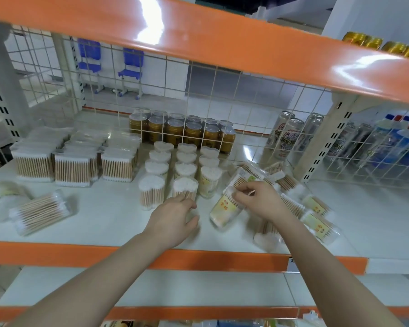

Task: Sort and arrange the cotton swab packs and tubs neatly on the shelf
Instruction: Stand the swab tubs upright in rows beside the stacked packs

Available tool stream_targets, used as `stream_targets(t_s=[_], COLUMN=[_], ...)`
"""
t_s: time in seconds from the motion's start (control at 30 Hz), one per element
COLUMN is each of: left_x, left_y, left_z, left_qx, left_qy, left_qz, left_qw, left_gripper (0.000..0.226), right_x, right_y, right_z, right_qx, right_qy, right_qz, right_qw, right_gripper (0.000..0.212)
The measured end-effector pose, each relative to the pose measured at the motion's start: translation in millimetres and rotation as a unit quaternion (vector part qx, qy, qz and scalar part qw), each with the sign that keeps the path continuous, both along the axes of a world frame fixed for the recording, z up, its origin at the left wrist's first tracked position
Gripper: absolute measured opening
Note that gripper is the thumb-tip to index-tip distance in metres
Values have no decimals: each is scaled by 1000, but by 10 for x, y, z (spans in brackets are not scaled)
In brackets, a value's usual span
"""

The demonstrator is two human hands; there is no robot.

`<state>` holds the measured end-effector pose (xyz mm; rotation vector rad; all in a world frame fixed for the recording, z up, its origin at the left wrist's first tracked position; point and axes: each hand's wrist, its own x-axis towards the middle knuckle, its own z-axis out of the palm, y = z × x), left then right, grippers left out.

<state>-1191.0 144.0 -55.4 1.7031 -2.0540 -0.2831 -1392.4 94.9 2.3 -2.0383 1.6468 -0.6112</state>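
Two forearms enter view from bottom edge. Both bare from lower frame edge to wrist: no sleeve, no cuff visible. Left hand (172,223): bare, no glove, no ring visible on exposed fingers, no wristband or watch. Right hand (260,201): bare, no glove, no wristband or watch; fingers partly blurred, ring status cannot be confirmed. Fingernails short, unpainted where visible; detail soft due to motion blur. No markings or bandages visible on either forearm. Upper arms, torso outside frame.
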Motion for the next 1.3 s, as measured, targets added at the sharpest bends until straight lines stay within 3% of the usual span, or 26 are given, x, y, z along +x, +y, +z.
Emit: stream_targets(t_s=[0.47,0.6,0.83,0.97,1.2,1.3], left_x=[-93,-138,-154,-137,-168,-180], left_y=[40,45,1,-40,-63,-75], left_z=[31,52,30,-2,-4,-15], left_qx=[35,47,84,106,122,115], left_qy=[44,114,230,281,300,280], left_qz=[-6,-1,-9,-19,-17,-4], left_qw=[998,992,970,953,946,953], left_gripper=[67,59,44,36,23,29], right_x=[174,234,289,288,276,260], right_y=[-66,-90,-204,-233,-298,-306], right_z=[82,127,150,166,125,88], right_qx=[3,9,-12,-17,-24,-19], right_qy=[-43,-23,31,-1,7,-10], right_qz=[18,19,23,33,47,52], right_qw=[999,1000,999,999,999,998], right_gripper=[25,27,61,50,58,57])
